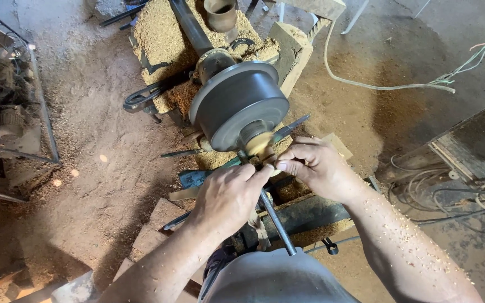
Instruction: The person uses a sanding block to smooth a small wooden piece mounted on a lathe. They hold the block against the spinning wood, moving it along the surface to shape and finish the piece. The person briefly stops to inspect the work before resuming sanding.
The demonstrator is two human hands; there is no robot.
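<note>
head view, looking down on a wood lathe sitting low over a sawdust-covered floor (96, 168).

- workpiece: small pale wooden piece (260, 145), mounted at the centre of a large dark metal faceplate disc (237, 104), on the near face of the disc.
- left hand (228, 196): fingers curled shut around a long steel turning tool (276, 221); the shaft runs from near the person's body up toward the wooden piece. tip hidden behind the fingers, contact with the wood cannot be confirmed.
- right hand (315, 168): fingers pinched narrow, thumb and forefinger right at the wooden piece, beside the tool's front end. whether it grips the tool or steadies the wood, cannot tell.
- both forearms flecked with shavings.

handling judgement: wooden piece looks light, rigid, thin enough to chip or split under side load; best touched lightly on its outer curve, away from the disc edge. tool looks stiff, heavy, smooth; wants a full fist at the rear, a guiding pinch up front.

surroundings: sawdust heaped on the lathe bed (158, 39), loose white cord (366, 84) on the floor, tangled cables (450, 202) at right.
</note>
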